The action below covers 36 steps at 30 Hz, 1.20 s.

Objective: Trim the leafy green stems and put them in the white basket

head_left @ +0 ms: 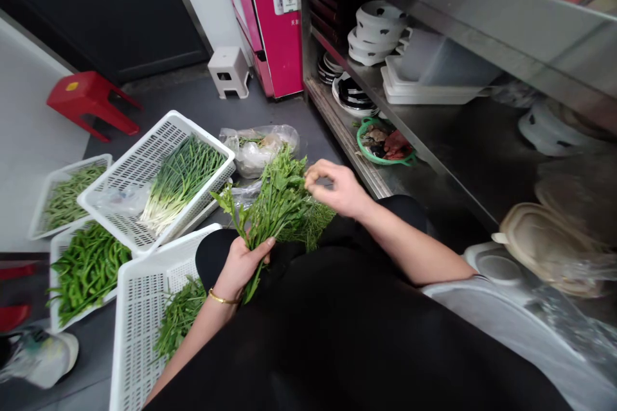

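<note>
My left hand (241, 263) is closed round the stems of a bunch of leafy greens (277, 202), held over my lap in black trousers. A gold bracelet sits on that wrist. My right hand (335, 186) is above the top of the bunch with fingers pinched at a leaf tip. Below my left arm stands a white plastic basket (137, 321) with some picked greens inside.
On the grey floor lie a white basket of green onions (178, 180), a tray of green peppers (87, 266), a tray of green beans (67, 196) and a plastic bag (255, 148). A steel shelf (434, 128) with stacked plates is on the right. Red stool (89, 103) and white stool (230, 70) stand behind.
</note>
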Each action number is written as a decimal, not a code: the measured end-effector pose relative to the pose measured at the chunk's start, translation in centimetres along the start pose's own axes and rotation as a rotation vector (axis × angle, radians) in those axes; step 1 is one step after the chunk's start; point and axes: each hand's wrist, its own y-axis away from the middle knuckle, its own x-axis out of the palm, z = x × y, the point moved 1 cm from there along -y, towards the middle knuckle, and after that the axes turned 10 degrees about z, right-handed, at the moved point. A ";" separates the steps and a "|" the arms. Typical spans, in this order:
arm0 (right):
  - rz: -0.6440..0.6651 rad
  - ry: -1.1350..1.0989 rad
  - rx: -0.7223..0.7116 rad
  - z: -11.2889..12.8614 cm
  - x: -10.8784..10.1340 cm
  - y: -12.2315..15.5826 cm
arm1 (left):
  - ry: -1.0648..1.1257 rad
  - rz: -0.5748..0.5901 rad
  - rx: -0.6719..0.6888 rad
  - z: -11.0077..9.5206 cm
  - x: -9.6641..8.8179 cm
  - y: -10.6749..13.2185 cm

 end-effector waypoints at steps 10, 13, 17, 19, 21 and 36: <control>0.035 -0.703 0.318 -1.5 -6.3 2.6 | 0.226 0.015 -0.075 1.3 -0.6 0.0; 0.263 -0.373 0.285 -1.3 -5.9 3.0 | 0.271 0.012 -0.069 1.1 -0.8 0.0; 0.183 0.271 0.021 -0.9 -4.4 1.7 | 0.263 0.036 -0.052 0.7 -0.8 0.2; 0.124 0.447 -0.087 -1.2 -3.4 0.4 | 0.261 0.050 -0.045 0.6 -0.8 0.3; 0.228 0.529 -0.136 -1.7 -2.4 -0.9 | 0.265 0.060 -0.047 0.6 -0.7 0.5; 0.473 -0.118 0.007 -1.5 -4.3 2.4 | 0.217 0.070 -0.047 1.9 -0.9 0.1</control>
